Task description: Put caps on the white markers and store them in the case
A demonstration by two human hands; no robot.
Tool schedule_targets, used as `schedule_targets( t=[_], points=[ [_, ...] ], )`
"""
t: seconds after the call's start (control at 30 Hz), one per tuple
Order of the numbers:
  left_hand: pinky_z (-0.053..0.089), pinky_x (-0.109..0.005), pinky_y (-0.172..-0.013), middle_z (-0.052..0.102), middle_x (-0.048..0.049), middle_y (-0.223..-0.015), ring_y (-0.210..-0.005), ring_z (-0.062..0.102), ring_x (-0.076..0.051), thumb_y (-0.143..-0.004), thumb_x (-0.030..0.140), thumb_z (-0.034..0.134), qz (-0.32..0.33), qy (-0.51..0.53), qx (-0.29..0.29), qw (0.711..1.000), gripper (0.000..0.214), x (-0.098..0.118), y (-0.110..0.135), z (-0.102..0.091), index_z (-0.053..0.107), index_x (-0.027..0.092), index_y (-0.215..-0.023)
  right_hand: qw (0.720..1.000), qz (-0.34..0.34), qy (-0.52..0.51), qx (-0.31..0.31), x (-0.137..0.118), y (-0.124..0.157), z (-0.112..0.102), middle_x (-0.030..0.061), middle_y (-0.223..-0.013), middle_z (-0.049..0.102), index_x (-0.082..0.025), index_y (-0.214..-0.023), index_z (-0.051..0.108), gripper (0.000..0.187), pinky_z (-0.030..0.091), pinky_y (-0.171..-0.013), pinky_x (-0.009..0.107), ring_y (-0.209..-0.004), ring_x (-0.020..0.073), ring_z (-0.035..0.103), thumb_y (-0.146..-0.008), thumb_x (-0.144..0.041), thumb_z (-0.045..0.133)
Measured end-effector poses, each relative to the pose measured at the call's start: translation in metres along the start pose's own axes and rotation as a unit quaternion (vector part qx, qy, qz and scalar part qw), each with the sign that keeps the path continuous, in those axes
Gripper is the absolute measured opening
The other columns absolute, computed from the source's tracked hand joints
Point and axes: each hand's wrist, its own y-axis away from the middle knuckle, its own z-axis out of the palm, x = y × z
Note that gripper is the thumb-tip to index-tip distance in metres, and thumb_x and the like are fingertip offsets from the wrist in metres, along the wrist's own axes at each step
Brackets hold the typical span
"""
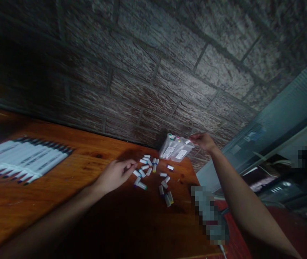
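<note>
My left hand [119, 173] hovers at the left side of a loose scatter of white marker caps [148, 171], some with coloured ends. Its fingers are curled inward, and whatever they hold, if anything, is hidden. At the table's far corner stands a clear plastic box [175, 153] with white labels and several coloured caps inside. My right hand [204, 141] is at the box's right rim, pinching a small white marker cap [188, 141] over its opening.
A row of white markers [25, 158] lies side by side on the wooden table [88, 158] at left. A stone-block wall [148, 79] rises behind the table. A pixelated object [210, 216] with a cable sits by the right edge.
</note>
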Motion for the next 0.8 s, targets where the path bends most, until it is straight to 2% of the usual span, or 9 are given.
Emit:
schedule_targets(
  t=[0.07,0.13,0.23,0.33,0.47,0.63,0.8],
  points=[
    [0.043,-0.022,-0.061,0.072,-0.0009,-0.075,-0.063,0.064,-0.014,-0.097,0.040,0.046,-0.003,-0.002,0.003,1.000,0.031,-0.001,0.000,0.000,0.069,0.019,-0.093,0.999,0.016,-0.002,-0.043,-0.004,-0.001,-0.001,0.0085,-0.122,0.062,-0.016,-0.122,0.060,0.033,0.056,-0.085,0.043,-0.103,0.0234,0.065,-0.095,-0.034,0.061],
    [0.043,-0.022,-0.061,0.072,-0.0011,-0.076,-0.063,0.064,-0.014,-0.097,0.040,0.046,-0.003,0.002,0.005,1.000,0.031,-0.002,0.000,0.001,0.069,0.019,-0.093,0.998,0.020,-0.004,-0.065,-0.009,-0.002,-0.001,0.0073,-0.108,0.069,-0.014,-0.112,0.066,0.030,0.057,-0.078,0.036,-0.091,0.0207,0.067,-0.092,-0.035,0.064],
    [0.043,-0.022,-0.061,0.071,-0.0008,-0.074,-0.062,0.063,-0.013,-0.096,0.040,0.046,-0.006,0.006,0.003,1.000,0.031,-0.003,0.000,0.000,0.070,0.019,-0.093,0.998,0.010,-0.006,-0.057,-0.017,-0.003,-0.002,0.0056,-0.080,0.075,-0.012,-0.094,0.076,0.028,0.053,-0.061,0.026,-0.068,0.0173,0.067,-0.080,-0.036,0.074],
    [0.042,-0.022,-0.060,0.069,-0.0004,-0.071,-0.060,0.062,-0.013,-0.096,0.039,0.046,-0.007,0.001,0.005,1.000,0.031,-0.002,0.000,-0.001,0.070,0.019,-0.095,0.999,-0.005,-0.001,-0.034,-0.022,-0.002,-0.002,0.0049,-0.070,0.075,-0.012,-0.089,0.079,0.031,0.049,-0.054,0.024,-0.060,0.0170,0.065,-0.072,-0.038,0.076],
    [0.041,-0.021,-0.058,0.070,-0.0008,-0.071,-0.059,0.061,-0.013,-0.096,0.038,0.046,-0.005,0.000,0.014,1.000,0.031,0.000,-0.001,-0.002,0.070,0.018,-0.095,0.999,-0.021,0.027,0.007,-0.024,0.003,-0.002,0.0067,-0.071,0.076,-0.012,-0.087,0.080,0.030,0.050,-0.059,0.026,-0.066,0.0205,0.069,-0.070,-0.036,0.075],
    [0.041,-0.021,-0.057,0.068,0.0000,-0.067,-0.057,0.060,-0.013,-0.095,0.037,0.047,-0.005,0.000,0.020,1.000,0.030,0.002,0.000,-0.003,0.070,0.018,-0.094,0.996,-0.040,0.064,0.041,-0.025,0.009,0.000,0.0066,-0.081,0.079,-0.017,-0.083,0.079,0.016,0.052,-0.071,0.026,-0.077,0.0222,0.072,-0.075,-0.028,0.071],
    [0.041,-0.021,-0.057,0.069,-0.0007,-0.069,-0.057,0.061,-0.013,-0.095,0.035,0.046,0.004,0.004,0.027,1.000,0.030,0.000,-0.001,-0.002,0.070,0.018,-0.091,0.993,-0.056,0.087,0.059,-0.025,0.012,0.004,0.0074,-0.088,0.079,-0.019,-0.086,0.078,0.015,0.053,-0.075,0.026,-0.082,0.0221,0.074,-0.081,-0.026,0.066]
  ],
)
